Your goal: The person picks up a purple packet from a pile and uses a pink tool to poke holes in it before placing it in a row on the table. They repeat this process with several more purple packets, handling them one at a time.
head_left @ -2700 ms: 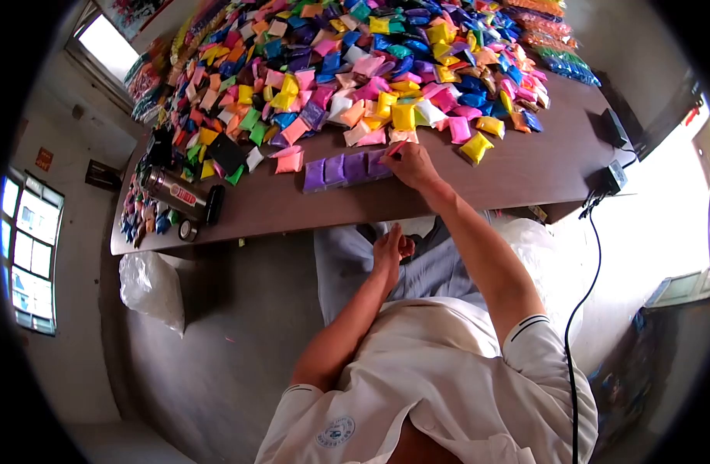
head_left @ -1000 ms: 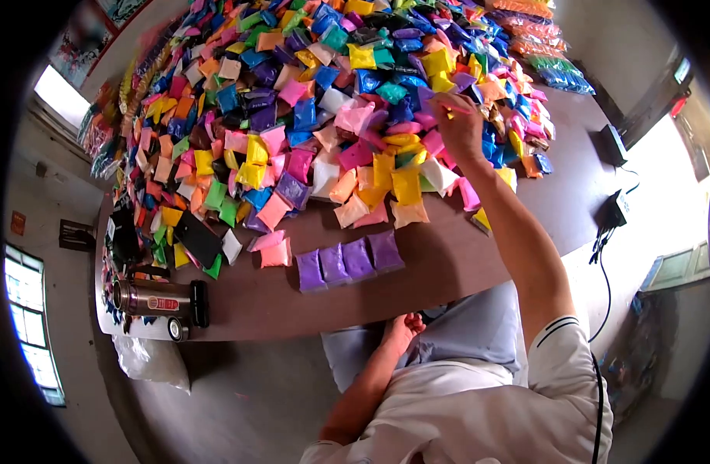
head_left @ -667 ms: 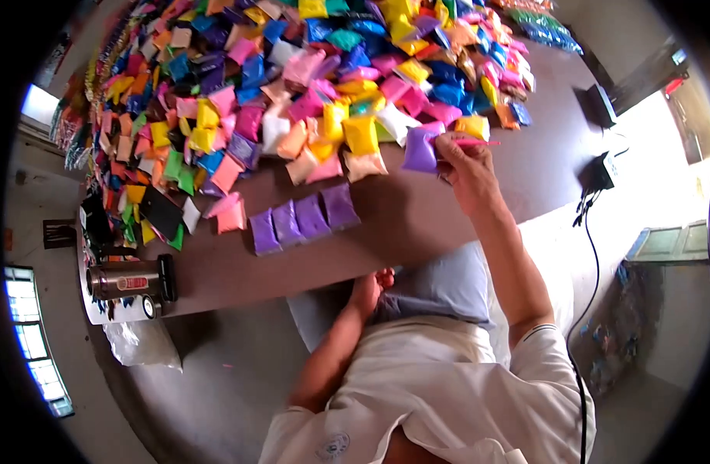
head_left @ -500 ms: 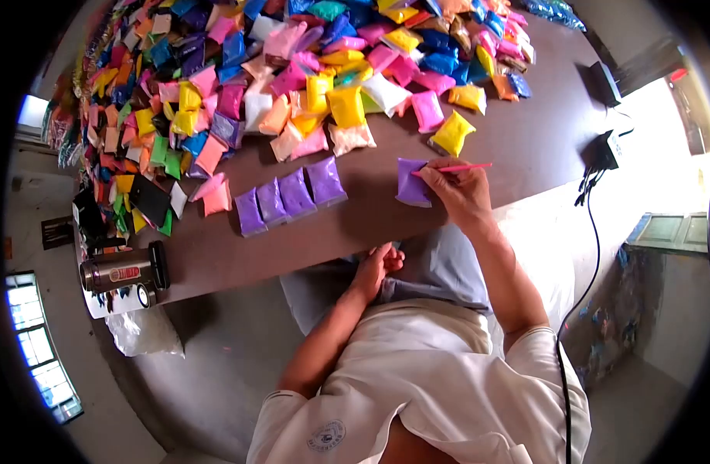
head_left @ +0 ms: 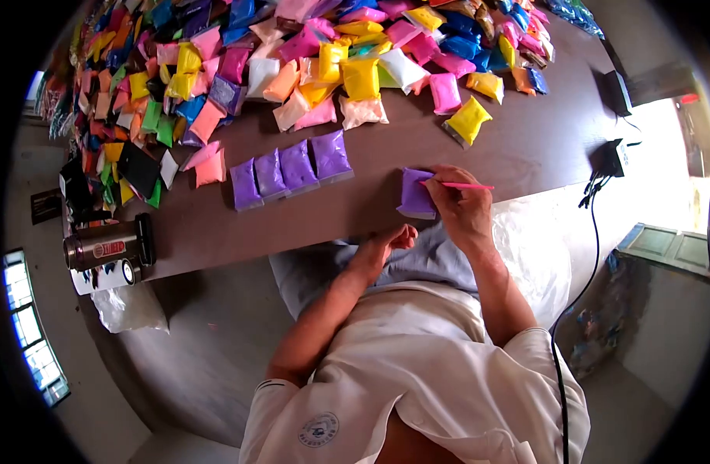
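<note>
My right hand is closed on a thin pink stick, pen-like in shape. The stick's tip end is over a single purple packet near the table's front edge, and the fingers are beside that packet's right side. My left hand is loosely curled by the table edge, above my lap, with nothing visible in it. To the left, several purple packets lie side by side in a slanted row.
A big pile of coloured packets covers the far and left table. A yellow packet lies nearest on the right. A metal flask stands at the left end. Black boxes with cables sit on the right edge.
My left hand has risen a little from my lap to the table edge. My right hand stays at the single purple packet with the stick. The whole view has shifted slightly.
</note>
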The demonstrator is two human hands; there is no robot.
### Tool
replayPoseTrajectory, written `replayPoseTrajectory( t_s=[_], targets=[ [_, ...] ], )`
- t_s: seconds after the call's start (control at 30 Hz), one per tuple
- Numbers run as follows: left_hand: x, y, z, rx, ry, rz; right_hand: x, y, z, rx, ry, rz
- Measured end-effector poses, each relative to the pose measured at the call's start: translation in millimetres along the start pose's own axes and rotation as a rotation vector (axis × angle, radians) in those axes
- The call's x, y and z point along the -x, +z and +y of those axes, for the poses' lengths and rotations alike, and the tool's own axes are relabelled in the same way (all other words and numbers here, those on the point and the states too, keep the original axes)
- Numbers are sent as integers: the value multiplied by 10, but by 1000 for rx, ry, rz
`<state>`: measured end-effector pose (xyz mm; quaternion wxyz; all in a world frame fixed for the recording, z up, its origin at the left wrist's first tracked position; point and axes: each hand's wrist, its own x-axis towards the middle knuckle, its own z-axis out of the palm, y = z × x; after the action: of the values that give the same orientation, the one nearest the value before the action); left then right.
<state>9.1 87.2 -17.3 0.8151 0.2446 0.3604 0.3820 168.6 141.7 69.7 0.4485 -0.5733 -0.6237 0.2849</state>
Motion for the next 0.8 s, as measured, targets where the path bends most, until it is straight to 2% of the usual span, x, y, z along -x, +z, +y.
replayPoseTrajectory(
  t_s=[0.17, 0.37, 0.5, 0.8],
  targets=[
    [115, 116, 77, 75, -2, -30, 20, -15, -66, 21, 98, -55],
    [102, 148, 196, 213, 7, -161, 79, 46, -5, -14, 46, -44],
    [64, 147, 196, 175, 8, -155, 91, 39, -74, -36, 137, -101],
    [59, 236, 235, 244, -43, -43, 108, 74, -162, 51, 43, -83]
  ],
)
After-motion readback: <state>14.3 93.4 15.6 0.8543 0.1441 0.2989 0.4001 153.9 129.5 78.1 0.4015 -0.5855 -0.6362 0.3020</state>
